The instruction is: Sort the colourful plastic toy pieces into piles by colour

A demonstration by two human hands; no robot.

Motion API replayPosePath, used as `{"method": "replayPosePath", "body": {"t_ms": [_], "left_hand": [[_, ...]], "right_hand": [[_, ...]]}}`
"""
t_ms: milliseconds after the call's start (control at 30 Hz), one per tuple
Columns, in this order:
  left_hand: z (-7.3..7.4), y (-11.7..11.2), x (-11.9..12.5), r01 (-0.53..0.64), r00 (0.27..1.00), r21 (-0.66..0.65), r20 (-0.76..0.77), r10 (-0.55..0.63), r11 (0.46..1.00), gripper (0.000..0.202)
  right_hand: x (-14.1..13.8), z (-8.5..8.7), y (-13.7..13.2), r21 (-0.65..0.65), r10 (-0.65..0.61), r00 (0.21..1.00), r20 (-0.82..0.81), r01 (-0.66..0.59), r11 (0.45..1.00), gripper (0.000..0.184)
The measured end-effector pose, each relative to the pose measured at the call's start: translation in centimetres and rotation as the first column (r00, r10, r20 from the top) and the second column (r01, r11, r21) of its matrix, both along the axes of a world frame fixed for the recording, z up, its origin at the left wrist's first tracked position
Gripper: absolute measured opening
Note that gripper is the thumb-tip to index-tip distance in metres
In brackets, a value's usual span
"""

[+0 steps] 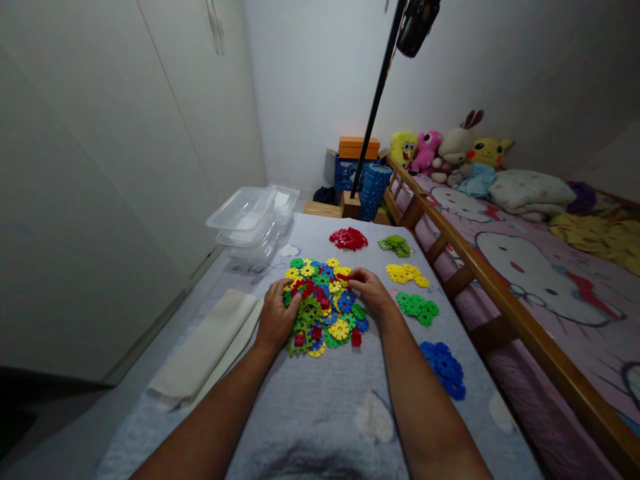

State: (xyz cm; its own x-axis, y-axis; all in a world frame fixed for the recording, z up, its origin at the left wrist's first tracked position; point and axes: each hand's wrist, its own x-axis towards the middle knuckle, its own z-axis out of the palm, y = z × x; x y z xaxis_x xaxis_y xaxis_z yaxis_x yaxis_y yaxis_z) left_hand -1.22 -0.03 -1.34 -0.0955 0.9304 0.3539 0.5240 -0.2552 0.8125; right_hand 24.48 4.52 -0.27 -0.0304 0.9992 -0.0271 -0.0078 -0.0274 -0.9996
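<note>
A mixed pile of plastic building pieces [339,328] lies on the cloth-covered table: notched discs in yellow, green and blue, with lime and red grid-like pieces on top. My left hand [277,319] rests against the pile's left edge, thumb and fingers apart, touching pieces there; its fingertips are partly hidden. At the upper right of the pile, my right hand [369,289] is closed in a pinch on a red plastic piece [343,277]. Sorted groups lie beyond and to the right: red pieces [349,239], lime pieces [395,245], yellow discs [407,274], green discs [417,309] and blue discs [443,369].
Stacked clear plastic containers [245,217] stand at the table's far left. Nearer, a folded cream cloth [210,343] lies flat. A wooden bed rail [465,257] runs along the right side. Behind the table are a black pole [376,100] and a blue foam roller [374,192].
</note>
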Motion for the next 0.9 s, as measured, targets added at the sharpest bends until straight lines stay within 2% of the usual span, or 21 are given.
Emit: {"method": "replayPosePath", "body": {"t_ms": [100, 200, 300, 400, 667, 767, 900], "left_hand": [[-0.1, 0.1, 0.1, 0.007, 1.0, -0.006, -0.009, -0.007, 1.0, 0.032], [-0.1, 0.1, 0.2, 0.017, 1.0, -0.002, -0.016, -0.017, 1.0, 0.03], [-0.1, 0.2, 0.2, 0.027, 0.999, 0.004, -0.031, -0.027, 1.0, 0.03], [-0.1, 0.2, 0.3, 0.033, 0.998, 0.005, -0.045, -0.033, 0.999, 0.029], [-0.2, 0.2, 0.3, 0.065, 0.994, 0.035, -0.089, -0.062, 0.997, 0.029], [-0.2, 0.1, 0.3, 0.067, 0.994, 0.036, -0.085, -0.063, 0.997, 0.029], [0.0, 0.1, 0.3, 0.066, 0.994, 0.025, -0.087, -0.063, 0.998, 0.029]], "right_hand": [[0.3, 0.3, 0.7, -0.076, -0.086, 0.992, -0.095, 0.079, 0.994, 0.027], [0.3, 0.6, 2.3, -0.122, -0.223, 0.972, -0.077, 0.212, 0.97, 0.027], [0.2, 0.7, 4.6, -0.157, -0.392, 0.92, -0.019, 0.384, 0.91, 0.023], [0.1, 1.0, 7.1, -0.18, -0.49, 0.871, 0.01, 0.484, 0.856, 0.018], [0.5, 2.3, 12.6, -0.263, -0.61, 0.792, -0.025, 0.583, 0.768, 0.017], [0.5, 2.4, 13.4, -0.288, -0.615, 0.786, -0.057, 0.577, 0.764, 0.015], [0.7, 2.0, 12.9, -0.301, -0.604, 0.793, -0.084, 0.557, 0.774, 0.02]]}}
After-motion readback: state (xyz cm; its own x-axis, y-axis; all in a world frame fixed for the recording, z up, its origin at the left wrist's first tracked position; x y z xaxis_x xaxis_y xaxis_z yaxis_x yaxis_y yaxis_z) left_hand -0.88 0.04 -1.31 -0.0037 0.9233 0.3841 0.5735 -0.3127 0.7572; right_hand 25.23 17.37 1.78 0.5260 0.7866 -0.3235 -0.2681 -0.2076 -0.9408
